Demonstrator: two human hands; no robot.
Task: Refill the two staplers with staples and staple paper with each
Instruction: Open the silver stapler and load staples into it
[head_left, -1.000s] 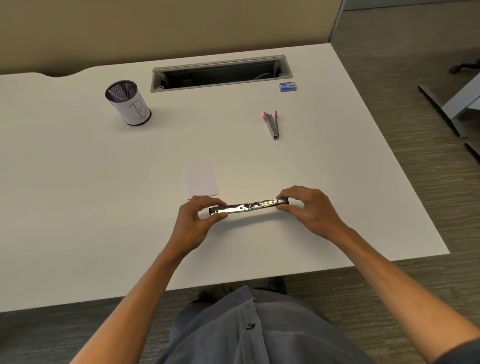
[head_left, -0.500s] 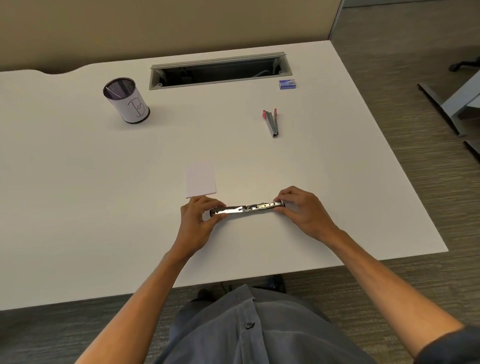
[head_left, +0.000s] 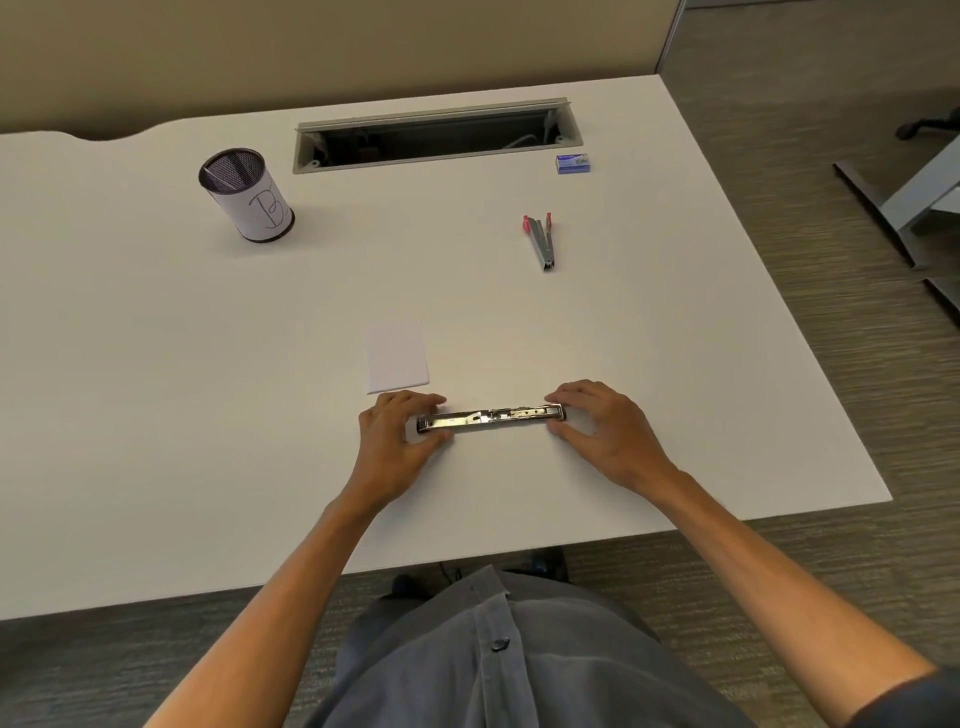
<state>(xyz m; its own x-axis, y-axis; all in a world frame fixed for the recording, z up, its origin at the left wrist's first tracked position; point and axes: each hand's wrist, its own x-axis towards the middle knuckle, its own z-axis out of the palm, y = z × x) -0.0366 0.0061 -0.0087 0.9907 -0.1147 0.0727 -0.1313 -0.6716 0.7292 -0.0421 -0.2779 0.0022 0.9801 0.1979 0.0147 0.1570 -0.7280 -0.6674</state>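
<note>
A long silver stapler (head_left: 491, 418), swung fully open, lies flat on the white desk (head_left: 156, 389) near the front. My left hand (head_left: 397, 441) pinches its left end between thumb and fingers. My right hand (head_left: 605, 431) holds its right end the same way. A small white paper (head_left: 397, 356) lies just behind my left hand. A smaller stapler with red ends (head_left: 541, 241) lies further back on the right. A small blue staple box (head_left: 572, 163) sits near the back, right of the cable slot.
A black mesh pen cup (head_left: 247, 195) wrapped in a paper label stands at the back left. An open cable slot (head_left: 436, 136) runs along the desk's back. The desk's right edge drops to carpet, with a grey chair base (head_left: 909, 208) beyond.
Both hands have lowered the silver stapler from slightly above the desk to lie flat on it. The rest has not moved.
</note>
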